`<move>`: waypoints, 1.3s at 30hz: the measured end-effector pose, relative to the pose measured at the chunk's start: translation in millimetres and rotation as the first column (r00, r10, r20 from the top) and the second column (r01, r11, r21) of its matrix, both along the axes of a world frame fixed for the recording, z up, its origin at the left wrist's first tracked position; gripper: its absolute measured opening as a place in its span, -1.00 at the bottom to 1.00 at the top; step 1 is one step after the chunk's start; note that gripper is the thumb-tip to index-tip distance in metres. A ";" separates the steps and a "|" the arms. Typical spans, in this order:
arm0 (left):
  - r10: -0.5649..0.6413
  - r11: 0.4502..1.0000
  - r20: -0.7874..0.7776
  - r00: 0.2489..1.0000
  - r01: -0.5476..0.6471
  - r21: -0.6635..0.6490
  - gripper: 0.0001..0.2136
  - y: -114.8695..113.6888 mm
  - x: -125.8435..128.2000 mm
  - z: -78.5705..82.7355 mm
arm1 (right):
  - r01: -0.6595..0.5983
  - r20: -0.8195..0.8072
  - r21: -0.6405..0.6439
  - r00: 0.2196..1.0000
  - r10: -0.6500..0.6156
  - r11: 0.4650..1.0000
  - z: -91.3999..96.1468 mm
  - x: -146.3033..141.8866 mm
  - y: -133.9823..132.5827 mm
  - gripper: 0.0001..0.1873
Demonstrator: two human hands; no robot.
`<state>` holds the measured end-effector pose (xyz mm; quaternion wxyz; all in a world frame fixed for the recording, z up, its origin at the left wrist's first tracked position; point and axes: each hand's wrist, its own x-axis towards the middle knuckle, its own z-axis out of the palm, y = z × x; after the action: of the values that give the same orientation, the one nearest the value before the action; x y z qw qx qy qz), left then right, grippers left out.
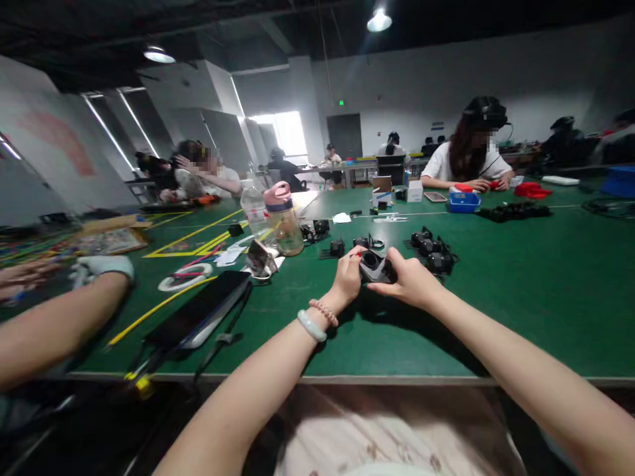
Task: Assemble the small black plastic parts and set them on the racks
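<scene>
Between my two hands, just above the green table (536, 304), is a small black-and-grey device (376, 270) with a round dark opening; its exact kind is unclear. My left hand (347, 277) grips its left side, and something small and red shows by the fingertips. On the other side, my right hand (409, 281) holds it between thumb and fingers. Just beyond my hands lie similar dark parts (337, 248) and a ring-shaped piece (378, 244). A cluster of black devices (434, 251) sits to the right of them.
A pink-lidded bottle (288, 228) and a clear plastic bottle (254, 208) stand left of centre. Nearer are a black pouch (198, 307) and a yellow cable (159, 311). A co-worker's arm (69, 317) reaches in from the left. A blue bin (464, 202) stands beyond, near another person (466, 152).
</scene>
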<state>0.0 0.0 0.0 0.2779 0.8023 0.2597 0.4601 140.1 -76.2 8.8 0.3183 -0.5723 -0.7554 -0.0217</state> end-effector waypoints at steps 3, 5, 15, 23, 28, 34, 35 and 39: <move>0.014 1.000 -0.011 1.000 -0.014 -0.006 -0.70 -0.8 1.0 1.4 | 0.012 0.000 -0.023 1.000 -0.012 1.000 0.7 1.1 -0.9 -0.45; 0.017 1.000 -0.017 1.000 -0.018 -0.010 -0.69 -1.7 1.6 2.6 | 0.016 0.001 -0.036 1.000 -0.016 0.999 1.9 1.5 -2.1 -0.45; 0.017 1.000 -0.075 0.997 -0.017 0.008 -0.67 6.4 -14.3 4.6 | 0.017 -0.012 -0.068 1.000 -0.017 0.998 6.1 -12.6 -1.1 -0.47; 0.065 0.994 -0.082 0.994 -0.058 0.087 -0.65 11.0 -13.7 7.9 | 0.036 0.017 -0.073 0.999 -0.035 0.997 8.0 -8.3 1.1 -0.51; 0.098 0.986 -0.105 0.990 -0.082 0.147 -0.64 13.4 -14.2 9.5 | 0.054 0.064 -0.048 0.997 -0.051 0.997 6.6 -3.8 3.0 -0.52; 0.253 0.938 -0.176 0.951 -0.196 0.286 -0.66 23.1 -23.0 12.8 | 0.137 0.171 0.071 0.974 -0.148 0.988 10.0 5.0 4.7 -0.44; 0.269 0.929 -0.224 0.937 -0.191 0.317 -0.68 23.7 -24.9 13.5 | 0.179 0.179 0.111 0.964 -0.197 0.977 11.7 8.9 5.5 -0.41; 0.298 0.913 -0.355 0.886 -0.156 0.378 -0.71 21.9 -27.8 15.2 | 0.410 0.149 0.253 0.879 -0.454 0.876 18.6 36.5 11.4 -0.32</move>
<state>-27.8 21.9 15.2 0.0192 0.8789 0.3220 0.3514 176.7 -64.9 27.4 0.2857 -0.6842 -0.6296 -0.2320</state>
